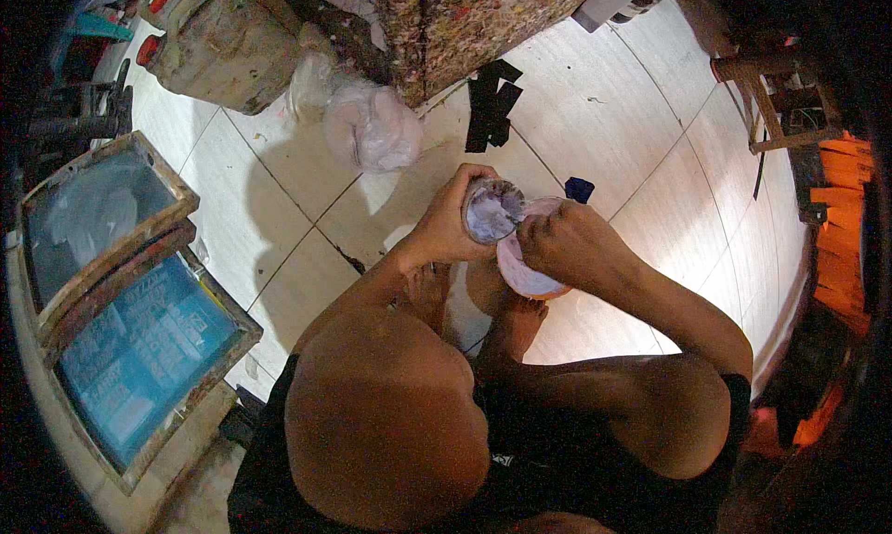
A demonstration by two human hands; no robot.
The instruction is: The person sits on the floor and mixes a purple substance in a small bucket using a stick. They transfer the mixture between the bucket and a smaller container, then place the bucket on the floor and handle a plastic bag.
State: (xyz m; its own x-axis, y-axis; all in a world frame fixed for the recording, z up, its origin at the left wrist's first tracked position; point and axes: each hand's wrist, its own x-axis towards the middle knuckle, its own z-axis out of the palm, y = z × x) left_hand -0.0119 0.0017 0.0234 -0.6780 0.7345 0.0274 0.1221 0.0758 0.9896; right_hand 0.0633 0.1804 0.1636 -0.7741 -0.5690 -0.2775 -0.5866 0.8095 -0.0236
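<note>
My left hand (446,226) is wrapped round a small clear cup (491,209), tipped so that its mouth faces up at me. Pale lilac paste coats the inside of the cup. Fingers of my right hand (574,248) are closed in a pinch at the cup's right rim; what they grip is hidden beneath them. Under both hands is a wider round tub (522,272) with pinkish-white paste in it, partly covered by my right hand. Beyond the right hand, a small dark blue scrap (579,190) lies on the floor.
Two wood-framed printing screens, one grey (102,218) and one blue (149,348), lean at the left. A clear bag of pale pink stuff (373,130), black strips (491,107), a grimy jerrycan (223,51) and a paint-spattered block (483,32) sit ahead. A wooden stool (764,97) stands right.
</note>
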